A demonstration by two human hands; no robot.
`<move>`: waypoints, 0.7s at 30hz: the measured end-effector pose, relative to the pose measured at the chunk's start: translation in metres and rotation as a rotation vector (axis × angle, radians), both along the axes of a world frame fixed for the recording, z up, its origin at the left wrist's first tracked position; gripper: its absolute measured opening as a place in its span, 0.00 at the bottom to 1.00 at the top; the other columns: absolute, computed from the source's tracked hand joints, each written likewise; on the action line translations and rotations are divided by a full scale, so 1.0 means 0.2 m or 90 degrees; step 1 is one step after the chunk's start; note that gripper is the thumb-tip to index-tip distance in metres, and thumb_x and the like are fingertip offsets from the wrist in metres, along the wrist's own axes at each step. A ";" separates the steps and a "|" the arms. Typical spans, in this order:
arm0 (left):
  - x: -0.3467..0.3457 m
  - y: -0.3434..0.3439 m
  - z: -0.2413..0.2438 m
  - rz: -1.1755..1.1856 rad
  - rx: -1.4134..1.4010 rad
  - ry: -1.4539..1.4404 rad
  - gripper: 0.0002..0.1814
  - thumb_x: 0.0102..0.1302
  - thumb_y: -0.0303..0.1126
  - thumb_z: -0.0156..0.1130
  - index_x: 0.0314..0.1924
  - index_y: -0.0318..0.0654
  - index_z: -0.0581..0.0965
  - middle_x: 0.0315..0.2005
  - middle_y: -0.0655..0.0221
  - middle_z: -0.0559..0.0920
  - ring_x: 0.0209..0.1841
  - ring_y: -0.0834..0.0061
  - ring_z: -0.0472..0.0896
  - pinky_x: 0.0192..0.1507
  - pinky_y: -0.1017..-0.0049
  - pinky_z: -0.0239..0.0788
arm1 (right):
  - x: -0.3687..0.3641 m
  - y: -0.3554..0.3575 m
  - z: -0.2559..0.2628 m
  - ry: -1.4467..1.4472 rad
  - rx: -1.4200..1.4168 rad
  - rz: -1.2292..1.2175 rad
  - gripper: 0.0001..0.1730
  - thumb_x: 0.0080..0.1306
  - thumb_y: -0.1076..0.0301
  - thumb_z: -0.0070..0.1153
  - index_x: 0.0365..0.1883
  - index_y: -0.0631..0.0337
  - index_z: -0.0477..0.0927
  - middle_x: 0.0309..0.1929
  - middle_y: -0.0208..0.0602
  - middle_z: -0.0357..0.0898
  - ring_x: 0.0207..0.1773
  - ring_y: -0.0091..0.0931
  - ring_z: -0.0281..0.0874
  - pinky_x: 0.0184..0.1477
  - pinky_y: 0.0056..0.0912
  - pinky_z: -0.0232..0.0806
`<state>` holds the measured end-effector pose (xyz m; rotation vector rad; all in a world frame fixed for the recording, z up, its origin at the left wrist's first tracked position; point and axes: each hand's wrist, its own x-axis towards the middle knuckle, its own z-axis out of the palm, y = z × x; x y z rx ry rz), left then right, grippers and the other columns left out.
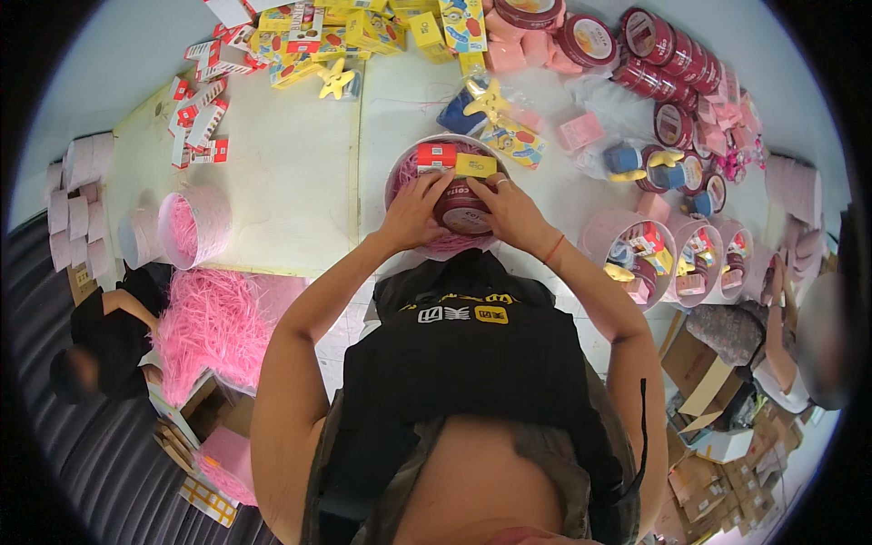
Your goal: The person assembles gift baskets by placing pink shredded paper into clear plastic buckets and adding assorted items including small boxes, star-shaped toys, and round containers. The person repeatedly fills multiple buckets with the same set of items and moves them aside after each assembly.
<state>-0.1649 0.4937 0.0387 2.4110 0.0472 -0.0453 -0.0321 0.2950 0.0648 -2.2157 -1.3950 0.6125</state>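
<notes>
Before me stands a white round gift box [392,170] lined with pink shredded paper [407,169]. Inside it sits a round maroon Costa tin [466,199], tilted so that its lid and side both show. My left hand [417,210] grips the tin's left side, and my right hand [509,206] has hold of the right side. Just beyond the fingertips, a red-and-white carton [436,157] lies beside a small yellow carton [475,165], both in the box. Behind the box are a yellow star plush [486,100], a blue packet [461,112] and a Minions-printed carton [512,142].
Filled round boxes [630,262] line the table's right side. Maroon tins [671,51] and yellow cartons [375,30] are piled at the back. On the left, pink shredded paper [211,327] is heaped near one person [109,340]; another person [776,340] is at right.
</notes>
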 end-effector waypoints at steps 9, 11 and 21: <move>0.09 0.12 0.06 -0.150 0.261 -0.059 0.56 0.40 0.51 0.78 0.70 0.44 0.64 0.68 0.59 0.65 0.72 0.53 0.59 0.73 0.51 0.48 | 0.00 0.00 -0.05 -0.216 -0.005 0.015 0.23 0.60 0.70 0.55 0.54 0.64 0.76 0.49 0.44 0.73 0.51 0.39 0.73 0.52 0.41 0.70; 0.04 0.10 0.00 -0.105 0.224 -0.093 0.48 0.43 0.49 0.77 0.65 0.42 0.70 0.63 0.60 0.69 0.69 0.56 0.62 0.73 0.51 0.48 | 0.00 -0.02 -0.08 -0.183 -0.025 0.004 0.23 0.59 0.70 0.56 0.54 0.63 0.76 0.47 0.42 0.74 0.50 0.38 0.73 0.52 0.39 0.70; -0.10 -0.07 -0.12 -0.023 0.208 -0.085 0.25 0.54 0.34 0.64 0.54 0.39 0.78 0.45 0.64 0.79 0.51 0.61 0.74 0.61 0.60 0.60 | -0.01 0.01 -0.12 -0.103 0.200 0.051 0.19 0.54 0.63 0.64 0.46 0.54 0.82 0.46 0.34 0.78 0.53 0.37 0.74 0.53 0.43 0.67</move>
